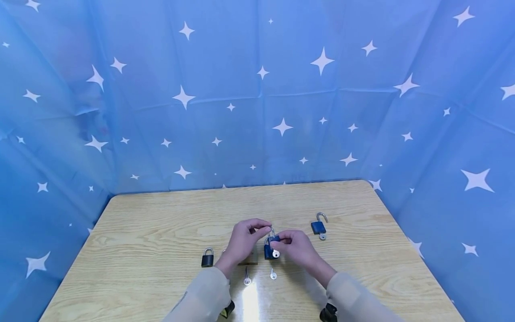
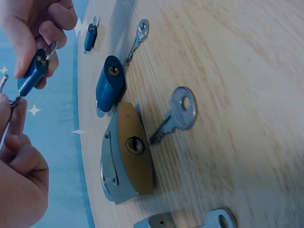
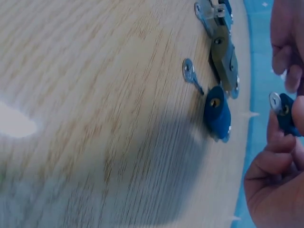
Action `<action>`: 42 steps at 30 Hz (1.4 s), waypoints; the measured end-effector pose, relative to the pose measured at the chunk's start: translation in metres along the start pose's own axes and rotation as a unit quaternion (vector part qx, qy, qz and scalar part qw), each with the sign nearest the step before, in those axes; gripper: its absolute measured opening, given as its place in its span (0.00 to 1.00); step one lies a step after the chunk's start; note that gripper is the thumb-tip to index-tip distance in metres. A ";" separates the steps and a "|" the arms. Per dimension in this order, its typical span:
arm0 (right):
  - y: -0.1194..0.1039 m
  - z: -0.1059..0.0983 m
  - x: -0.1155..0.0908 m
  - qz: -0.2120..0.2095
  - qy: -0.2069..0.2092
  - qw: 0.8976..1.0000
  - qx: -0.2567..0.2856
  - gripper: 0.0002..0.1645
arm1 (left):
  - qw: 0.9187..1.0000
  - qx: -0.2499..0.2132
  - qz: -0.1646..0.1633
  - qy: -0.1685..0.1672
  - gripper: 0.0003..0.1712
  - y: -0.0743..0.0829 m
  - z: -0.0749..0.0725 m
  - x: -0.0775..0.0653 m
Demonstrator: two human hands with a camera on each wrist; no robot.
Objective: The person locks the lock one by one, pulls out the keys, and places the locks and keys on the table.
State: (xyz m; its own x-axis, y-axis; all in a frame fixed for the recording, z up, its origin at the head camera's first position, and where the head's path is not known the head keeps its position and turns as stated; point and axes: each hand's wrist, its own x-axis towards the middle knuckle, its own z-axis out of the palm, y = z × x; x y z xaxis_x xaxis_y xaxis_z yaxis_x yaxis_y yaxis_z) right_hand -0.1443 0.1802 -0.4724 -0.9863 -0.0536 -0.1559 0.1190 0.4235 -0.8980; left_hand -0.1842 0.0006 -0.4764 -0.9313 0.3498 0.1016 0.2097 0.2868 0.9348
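Note:
A small blue padlock (image 1: 268,249) is held just above the table between both hands. My left hand (image 1: 257,228) pinches its silver shackle (image 2: 4,90). My right hand (image 1: 283,243) grips the blue body (image 2: 33,73), which has a key (image 2: 50,50) in its keyhole. In the right wrist view the same padlock (image 3: 285,114) shows between my right hand's fingers (image 3: 278,156), its key (image 3: 274,100) pointing out.
On the wooden table (image 1: 161,223) lie another blue padlock (image 2: 110,85), a brass padlock (image 2: 130,156), two loose keys (image 1: 247,279) (image 1: 273,273), a black padlock (image 1: 207,258), and an open blue padlock (image 1: 318,227) with its key (image 1: 322,236). Blue starred cloth (image 1: 257,89) walls three sides.

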 end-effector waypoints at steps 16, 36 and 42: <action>-0.002 0.010 -0.004 0.003 0.019 1.000 0.007 0.10 | 0.993 0.116 0.030 0.001 0.04 0.010 0.002 0.000; -0.004 0.020 -0.007 0.019 0.060 0.998 -0.001 0.04 | 0.990 0.120 0.059 -0.044 0.05 0.005 0.003 0.001; -0.006 0.018 -0.010 0.019 0.058 0.998 -0.010 0.04 | 0.990 0.110 0.056 -0.069 0.06 0.006 0.002 0.001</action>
State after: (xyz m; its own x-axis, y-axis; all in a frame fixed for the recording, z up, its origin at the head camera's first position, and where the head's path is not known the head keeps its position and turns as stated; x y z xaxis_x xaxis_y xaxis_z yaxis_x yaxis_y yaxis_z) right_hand -0.1335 0.1618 -0.4724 -0.9878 0.0674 -0.1405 0.1558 0.4414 -0.8837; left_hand -0.1828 0.0047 -0.4714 -0.8523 0.5040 0.1396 0.3840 0.4219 0.8213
